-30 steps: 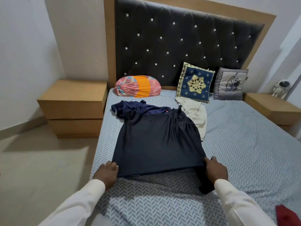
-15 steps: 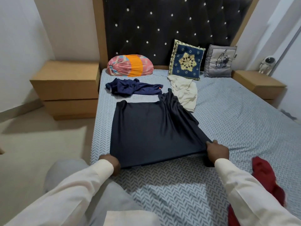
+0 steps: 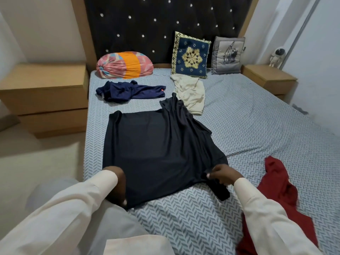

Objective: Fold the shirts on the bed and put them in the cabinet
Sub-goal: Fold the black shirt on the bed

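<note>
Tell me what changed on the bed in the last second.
The black shirt was pulled toward the person, off the navy shirt it had overlapped. The left hand and right hand still grip its hem. The navy shirt, cream shirt and red shirt stayed put.

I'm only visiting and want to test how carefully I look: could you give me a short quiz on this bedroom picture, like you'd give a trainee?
1. True or false: the left hand and the right hand both hold the near hem of the black shirt.
2. What stands on the right nightstand? A a lamp; B an astronaut figure; C a clock.
3. How many garments lie on the bed?
Key: 1 true. 2 B. 3 four: the black shirt, a navy garment, a cream garment and a red garment.
</note>
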Tool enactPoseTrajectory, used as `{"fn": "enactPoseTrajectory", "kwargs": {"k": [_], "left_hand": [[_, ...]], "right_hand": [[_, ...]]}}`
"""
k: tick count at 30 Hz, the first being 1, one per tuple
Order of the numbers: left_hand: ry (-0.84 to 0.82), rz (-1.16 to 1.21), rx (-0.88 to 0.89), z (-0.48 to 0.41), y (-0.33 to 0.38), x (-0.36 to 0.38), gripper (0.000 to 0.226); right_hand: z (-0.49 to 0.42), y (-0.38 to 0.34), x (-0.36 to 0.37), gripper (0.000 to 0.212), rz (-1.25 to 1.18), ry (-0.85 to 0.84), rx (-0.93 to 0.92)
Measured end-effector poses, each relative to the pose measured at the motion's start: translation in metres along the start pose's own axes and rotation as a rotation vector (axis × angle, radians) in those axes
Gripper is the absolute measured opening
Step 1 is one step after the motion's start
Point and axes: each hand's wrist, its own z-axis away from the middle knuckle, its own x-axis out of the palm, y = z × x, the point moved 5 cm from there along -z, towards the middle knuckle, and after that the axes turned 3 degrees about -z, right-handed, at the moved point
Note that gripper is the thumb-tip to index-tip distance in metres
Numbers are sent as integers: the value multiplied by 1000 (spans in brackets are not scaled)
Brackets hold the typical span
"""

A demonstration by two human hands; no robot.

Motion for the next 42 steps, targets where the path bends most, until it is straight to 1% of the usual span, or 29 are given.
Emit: {"fn": "enactPoseTrajectory", "kwargs": {"k": [1, 2, 3, 4, 6, 7, 10, 12, 14, 17, 19, 20, 21, 23, 24, 25, 27, 29, 30, 31, 33, 34, 35, 36, 37, 38, 39, 40, 42], "left_hand": [[90, 83, 12, -10, -1, -9, 55], [208, 202, 20, -22, 0, -20, 53], [347, 304, 38, -34, 3, -34, 54], [456, 377, 71, -46, 6, -45, 59], [556, 445, 149, -66, 19, -62, 79], [565, 452, 178, -72, 28, -65, 88], [544, 419, 192, -92, 54, -64, 102], [519, 359, 160, -101, 65, -56, 103], [526, 330, 135, -107, 67, -53, 102], [541, 325, 131, -106, 63, -56, 104], [538, 326, 132, -107, 61, -58, 106], [536, 326, 133, -107, 62, -58, 107], [537, 329, 133, -108, 63, -59, 107], [534, 328, 131, -107, 64, -59, 107], [532, 331, 131, -108, 64, -59, 107], [528, 333, 132, -108, 64, -58, 107], [522, 337, 133, -107, 64, -58, 107], [514, 339, 131, -108, 65, -57, 106], [513, 338, 129, -108, 66, -57, 105], [515, 335, 123, -108, 66, -57, 105], [520, 324, 110, -108, 66, -57, 107], [526, 318, 103, -109, 66, -58, 108], [535, 315, 94, -108, 66, -60, 110], [543, 309, 82, -108, 65, -62, 113], [553, 296, 68, -107, 65, -64, 117], [570, 270, 51, -107, 65, -68, 120], [586, 240, 40, -106, 64, -71, 124], [596, 220, 34, -106, 64, -75, 127], [596, 240, 39, -108, 61, -84, 130]], "right_hand": [[-6, 9, -13, 26, -158, 157, 21], [-10, 22, -25, 24, -216, 317, 79], [-14, 35, -33, 25, -200, 426, 146], [-20, 45, -34, 33, -136, 476, 207], [-27, 52, -23, 54, -25, 425, 290], [-31, 48, -16, 59, 22, 405, 286], [-42, 29, -6, 51, 54, 412, 201], [-44, 21, -2, 40, 7, 435, 143], [-48, 18, -5, 25, -113, 453, 58], [-48, 20, -14, 23, -480, 367, -33], [-39, 17, -24, 24, -737, 228, -46], [-35, 18, -28, 26, -812, 119, -33], [-29, 19, -32, 32, -829, -1, -11], [-21, 29, -44, 41, -736, -145, 32], [-22, 37, -52, 43, -651, -167, 59], [-24, 45, -62, 42, -569, -139, 92], [-31, 65, -84, 39, -341, 4, 169], [-32, 83, -99, 43, -21, 82, 240], [-28, 90, -99, 44, 141, 68, 286], [-25, 97, -97, 41, 235, 41, 344], [-24, 107, -92, 21, 297, -1, 415], [-30, 108, -91, 21, 318, 18, 418], [-35, 104, -93, 33, 332, 88, 417], [-41, 99, -96, 41, 276, 201, 402], [-46, 93, -98, 41, 154, 316, 371], [-53, 83, -98, 36, 52, 401, 315], [-56, 72, -94, 27, -57, 433, 258], [-62, 59, -87, 19, -144, 424, 205], [-74, 43, -68, 17, -224, 369, 100]]}}
